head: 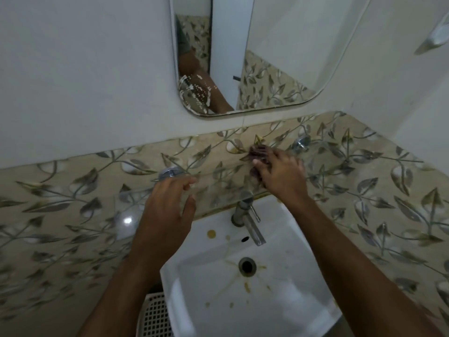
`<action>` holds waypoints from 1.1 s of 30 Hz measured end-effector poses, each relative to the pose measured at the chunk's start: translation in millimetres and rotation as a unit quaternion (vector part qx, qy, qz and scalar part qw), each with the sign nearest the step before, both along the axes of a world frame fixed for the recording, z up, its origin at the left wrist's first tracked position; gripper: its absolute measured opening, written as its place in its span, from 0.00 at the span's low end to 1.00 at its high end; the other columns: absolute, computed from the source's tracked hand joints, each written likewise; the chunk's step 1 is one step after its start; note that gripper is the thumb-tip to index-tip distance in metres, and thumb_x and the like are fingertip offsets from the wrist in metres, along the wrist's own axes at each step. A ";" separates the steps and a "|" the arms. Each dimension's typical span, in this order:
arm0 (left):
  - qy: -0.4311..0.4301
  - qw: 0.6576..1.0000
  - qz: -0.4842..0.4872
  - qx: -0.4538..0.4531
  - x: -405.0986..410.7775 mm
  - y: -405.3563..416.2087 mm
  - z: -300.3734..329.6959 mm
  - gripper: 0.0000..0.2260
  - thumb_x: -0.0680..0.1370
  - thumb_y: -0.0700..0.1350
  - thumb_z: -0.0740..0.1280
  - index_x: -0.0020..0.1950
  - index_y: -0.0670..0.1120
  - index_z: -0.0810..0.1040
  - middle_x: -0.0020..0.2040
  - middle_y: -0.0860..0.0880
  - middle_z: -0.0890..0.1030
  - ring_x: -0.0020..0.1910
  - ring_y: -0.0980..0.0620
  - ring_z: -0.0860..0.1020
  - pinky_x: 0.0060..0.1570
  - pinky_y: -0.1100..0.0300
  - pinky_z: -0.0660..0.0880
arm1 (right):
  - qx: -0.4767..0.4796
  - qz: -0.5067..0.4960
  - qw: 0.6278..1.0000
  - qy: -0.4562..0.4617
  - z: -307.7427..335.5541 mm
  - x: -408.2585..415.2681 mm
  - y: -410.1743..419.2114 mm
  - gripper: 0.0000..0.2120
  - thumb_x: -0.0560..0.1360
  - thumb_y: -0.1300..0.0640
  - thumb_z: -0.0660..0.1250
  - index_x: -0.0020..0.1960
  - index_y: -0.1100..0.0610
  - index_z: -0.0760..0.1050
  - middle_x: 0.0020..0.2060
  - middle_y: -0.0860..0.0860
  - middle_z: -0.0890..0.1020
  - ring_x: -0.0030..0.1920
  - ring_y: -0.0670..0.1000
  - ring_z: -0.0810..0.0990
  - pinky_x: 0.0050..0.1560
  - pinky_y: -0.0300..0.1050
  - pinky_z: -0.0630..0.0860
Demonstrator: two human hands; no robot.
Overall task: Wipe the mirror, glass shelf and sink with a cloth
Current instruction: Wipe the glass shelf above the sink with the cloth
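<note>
My right hand (279, 171) presses a dark cloth (258, 154) flat onto the glass shelf (136, 210), near its back edge by the tiled wall. My left hand (167, 210) hovers over the left part of the shelf with fingers spread and relaxed, holding nothing. The shelf is clear glass on two round metal brackets (170, 172). Above it hangs the mirror (279, 57), with white foam smears at its lower left corner. Below is the white sink (279, 295), stained with yellowish spots around the drain (247, 266).
A chrome tap (247, 217) stands at the back of the sink under the shelf. A white perforated basket (153, 317) sits low to the left of the sink. A wall fitting (435, 37) juts out at the upper right.
</note>
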State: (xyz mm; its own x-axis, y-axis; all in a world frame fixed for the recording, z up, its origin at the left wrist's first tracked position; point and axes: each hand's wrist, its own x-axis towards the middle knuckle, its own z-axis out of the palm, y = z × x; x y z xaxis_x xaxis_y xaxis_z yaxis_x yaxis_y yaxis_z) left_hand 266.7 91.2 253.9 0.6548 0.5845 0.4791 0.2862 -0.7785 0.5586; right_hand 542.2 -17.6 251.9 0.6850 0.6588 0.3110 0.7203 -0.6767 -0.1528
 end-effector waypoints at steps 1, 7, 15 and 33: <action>0.002 1.000 0.012 0.003 -7.1 3.5 -0.1 0.16 0.79 0.48 0.61 0.66 0.48 0.76 0.54 0.57 0.72 0.52 0.57 0.69 0.56 0.66 0.63 | 0.005 -0.031 0.999 0.009 -0.4 0.1 1.2 0.32 0.80 0.35 0.51 0.75 0.54 0.67 0.71 0.56 0.73 0.69 0.61 0.69 0.70 0.59 0.63; -0.009 0.998 0.048 -0.025 -33.1 8.2 2.6 0.16 0.80 0.48 0.61 0.67 0.48 0.75 0.55 0.56 0.71 0.53 0.54 0.70 0.56 0.63 0.65 | 0.041 0.009 0.998 0.039 -3.6 -97.4 39.3 0.34 0.80 0.38 0.47 0.75 0.60 0.67 0.72 0.60 0.71 0.71 0.63 0.66 0.73 0.59 0.62; -0.070 0.990 0.115 -0.036 -69.9 0.8 19.4 0.11 0.83 0.47 0.60 0.64 0.47 0.76 0.55 0.54 0.73 0.54 0.56 0.71 0.54 0.71 0.64 | 0.026 0.196 0.980 0.018 -1.3 -219.8 63.5 0.34 0.80 0.40 0.44 0.76 0.60 0.65 0.73 0.59 0.70 0.72 0.60 0.68 0.74 0.57 0.63; -0.045 0.960 0.237 -0.139 -121.1 0.2 7.1 0.17 0.84 0.45 0.54 0.69 0.40 0.74 0.61 0.42 0.74 0.63 0.44 0.71 0.62 0.60 0.64 | 0.034 0.368 0.929 0.009 -16.8 -286.8 84.7 0.27 0.80 0.49 0.50 0.71 0.63 0.73 0.68 0.61 0.76 0.69 0.64 0.72 0.73 0.59 0.65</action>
State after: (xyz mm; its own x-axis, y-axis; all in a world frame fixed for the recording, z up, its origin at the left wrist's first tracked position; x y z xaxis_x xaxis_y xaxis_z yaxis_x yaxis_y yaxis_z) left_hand 145.6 91.3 261.0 0.2470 0.9202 0.3036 0.5115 -0.3900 0.7657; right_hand 255.4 67.1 235.1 0.0610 0.9298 0.3630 0.9811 0.0110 -0.1932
